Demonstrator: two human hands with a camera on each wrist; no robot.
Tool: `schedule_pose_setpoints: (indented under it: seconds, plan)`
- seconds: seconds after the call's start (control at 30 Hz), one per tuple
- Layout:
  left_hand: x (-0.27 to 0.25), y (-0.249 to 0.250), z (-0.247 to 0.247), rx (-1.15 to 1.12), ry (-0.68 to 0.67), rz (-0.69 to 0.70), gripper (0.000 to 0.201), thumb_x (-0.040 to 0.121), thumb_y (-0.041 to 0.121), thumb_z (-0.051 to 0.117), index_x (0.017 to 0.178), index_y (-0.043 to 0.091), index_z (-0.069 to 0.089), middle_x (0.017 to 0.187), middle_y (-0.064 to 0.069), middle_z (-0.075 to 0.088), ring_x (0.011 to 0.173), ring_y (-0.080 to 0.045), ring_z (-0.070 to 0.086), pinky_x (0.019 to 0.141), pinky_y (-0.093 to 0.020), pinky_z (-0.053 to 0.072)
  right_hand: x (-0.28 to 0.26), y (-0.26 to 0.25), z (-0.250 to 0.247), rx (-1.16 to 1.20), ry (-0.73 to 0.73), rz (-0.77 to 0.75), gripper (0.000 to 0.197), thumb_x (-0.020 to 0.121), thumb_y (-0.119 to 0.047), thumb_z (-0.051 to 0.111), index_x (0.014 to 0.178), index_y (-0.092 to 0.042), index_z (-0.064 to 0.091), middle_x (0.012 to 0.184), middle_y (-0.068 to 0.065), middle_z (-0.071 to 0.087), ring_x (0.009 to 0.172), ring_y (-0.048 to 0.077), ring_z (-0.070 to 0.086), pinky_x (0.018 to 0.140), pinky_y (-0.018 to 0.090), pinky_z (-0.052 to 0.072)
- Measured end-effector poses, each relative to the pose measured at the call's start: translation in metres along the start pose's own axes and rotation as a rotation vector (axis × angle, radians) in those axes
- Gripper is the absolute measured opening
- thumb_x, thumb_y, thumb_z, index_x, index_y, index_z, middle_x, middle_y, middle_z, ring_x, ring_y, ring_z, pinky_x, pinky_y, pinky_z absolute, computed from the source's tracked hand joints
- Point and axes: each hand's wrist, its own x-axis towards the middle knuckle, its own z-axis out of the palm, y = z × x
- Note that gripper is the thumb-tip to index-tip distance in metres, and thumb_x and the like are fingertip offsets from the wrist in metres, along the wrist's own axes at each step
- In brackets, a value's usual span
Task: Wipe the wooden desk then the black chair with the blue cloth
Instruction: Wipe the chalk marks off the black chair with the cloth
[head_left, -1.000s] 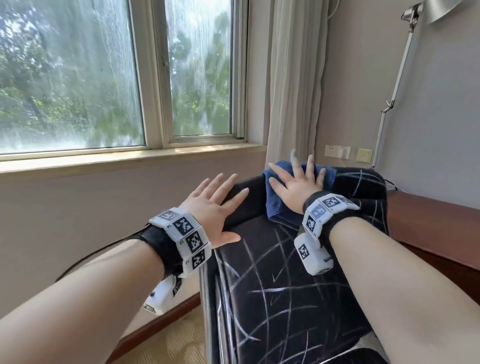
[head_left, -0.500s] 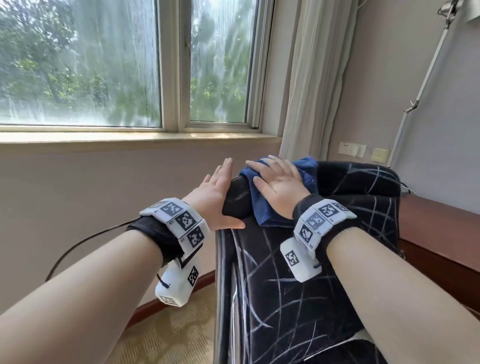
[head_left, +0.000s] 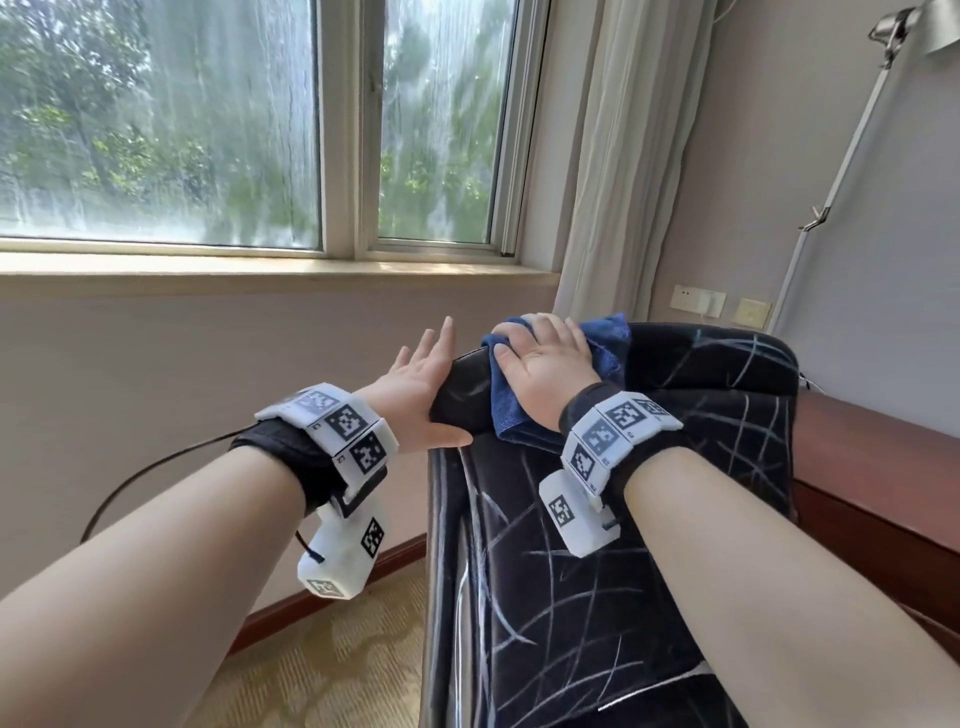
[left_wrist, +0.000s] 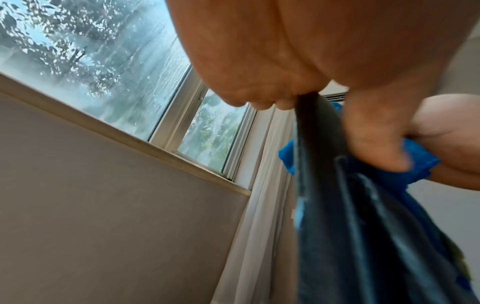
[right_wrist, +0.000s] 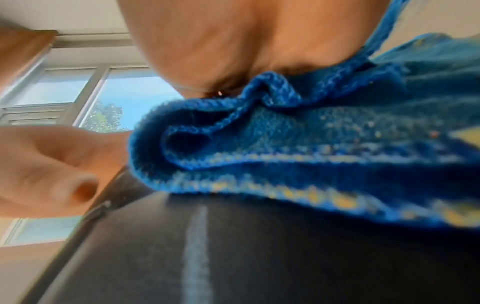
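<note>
The black chair (head_left: 597, 545), patterned with thin white lines, fills the lower middle of the head view, its backrest top facing me. The blue cloth (head_left: 506, 410) is draped over the backrest's top left corner. My right hand (head_left: 540, 358) lies on the cloth, its fingers curled over the top edge with the cloth under them. In the right wrist view the bunched cloth (right_wrist: 285, 144) sits on the black chair (right_wrist: 259, 257). My left hand (head_left: 431, 379) rests against the backrest's left edge, fingers straight, thumb across the front. The wooden desk (head_left: 872, 457) stands to the right of the chair.
A window (head_left: 260, 130) with a pale sill (head_left: 260, 275) spans the wall ahead, and a cream curtain (head_left: 623, 156) hangs at its right. A floor lamp pole (head_left: 831, 197) and wall sockets (head_left: 696, 301) are behind the chair. Patterned carpet (head_left: 337, 665) lies below left.
My right hand slid the cloth left to the backrest's top corner and its fingers curled over the edge. My left hand turned from lying flat on the top to standing against the side.
</note>
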Motion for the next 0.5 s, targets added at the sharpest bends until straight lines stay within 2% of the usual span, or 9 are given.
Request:
schedule_pose_setpoints:
  seconds: [0.07,0.2,0.27,0.33,0.37,0.43,0.5]
  plan:
    - [-0.006,-0.006,-0.006,0.016,0.001,0.000,0.117,0.082,0.042,0.067,0.142,0.018,-0.030,0.148,0.009,-0.023,0.133,-0.004,-0.025,0.111,-0.026,-0.012,-0.004,-0.006,-0.001,0.017,0.002,-0.030,0.039,0.101,-0.037,0.024,0.134,-0.028,0.041,0.141,0.000,0.033,0.136,0.018,0.019,0.114,0.033,-0.005]
    - [-0.022,-0.021,-0.025,-0.089,0.010,-0.034,0.111,0.077,0.054,0.056,0.143,0.025,-0.028,0.154,0.002,-0.022,0.124,0.003,-0.024,0.110,-0.025,-0.010,-0.014,-0.020,-0.004,0.109,0.039,-0.112,0.056,0.087,-0.044,0.015,0.129,-0.026,0.047,0.133,0.000,0.040,0.131,0.018,0.026,0.115,0.034,0.001]
    - [-0.030,-0.026,-0.032,-0.094,-0.016,-0.078,0.117,0.067,0.060,0.056,0.143,0.030,-0.028,0.154,0.001,-0.023,0.131,-0.003,-0.024,0.112,-0.029,-0.007,-0.014,-0.026,-0.006,0.120,0.029,-0.126,0.048,0.094,-0.042,0.019,0.128,-0.026,0.048,0.132,-0.002,0.043,0.130,0.018,0.028,0.114,0.034,0.004]
    - [-0.039,-0.027,-0.032,-0.042,-0.064,-0.145,0.123,0.067,0.057,0.067,0.141,0.036,-0.028,0.154,0.003,-0.023,0.140,-0.016,-0.021,0.115,-0.038,-0.002,-0.011,-0.029,-0.008,0.123,0.029,-0.088,0.036,0.100,-0.036,0.026,0.128,-0.027,0.048,0.132,-0.002,0.044,0.129,0.017,0.029,0.114,0.034,0.006]
    - [-0.043,-0.027,-0.030,-0.014,-0.089,-0.161,0.124,0.069,0.053,0.072,0.141,0.036,-0.028,0.154,0.004,-0.023,0.141,-0.017,-0.020,0.115,-0.038,-0.002,-0.011,-0.031,-0.009,0.120,0.030,-0.061,0.034,0.101,-0.034,0.027,0.128,-0.027,0.047,0.132,-0.002,0.044,0.129,0.017,0.029,0.114,0.034,0.006]
    - [-0.051,-0.025,-0.021,0.021,-0.103,-0.158,0.123,0.075,0.045,0.073,0.143,0.028,-0.028,0.154,0.005,-0.021,0.138,-0.010,-0.020,0.112,-0.031,-0.007,-0.013,-0.038,-0.011,0.090,0.014,-0.027,0.035,0.101,-0.032,0.026,0.130,-0.026,0.045,0.134,-0.001,0.041,0.131,0.018,0.026,0.115,0.034,0.003]
    - [-0.054,-0.027,-0.015,0.054,-0.080,-0.141,0.121,0.077,0.045,0.071,0.143,0.021,-0.028,0.155,0.004,-0.021,0.138,-0.008,-0.021,0.110,-0.028,-0.011,-0.022,-0.047,-0.011,0.073,0.002,-0.042,0.036,0.101,-0.032,0.025,0.131,-0.026,0.044,0.136,-0.001,0.038,0.134,0.018,0.023,0.116,0.034,-0.001]
